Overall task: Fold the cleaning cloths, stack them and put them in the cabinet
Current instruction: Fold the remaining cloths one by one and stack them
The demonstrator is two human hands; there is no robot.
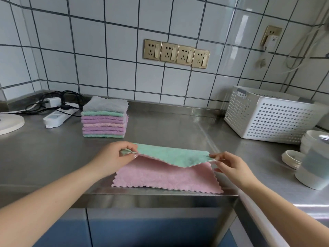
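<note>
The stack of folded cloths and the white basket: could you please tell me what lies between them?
In the head view, only bare steel counter lies between the stack and the basket.

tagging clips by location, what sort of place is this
Most likely a home kitchen: a stainless steel counter under a white tiled wall with a row of sockets, plus stacked bowls at the right.

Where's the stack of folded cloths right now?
The stack of folded cloths sits on the counter, left of centre, beside the power strip.
</note>
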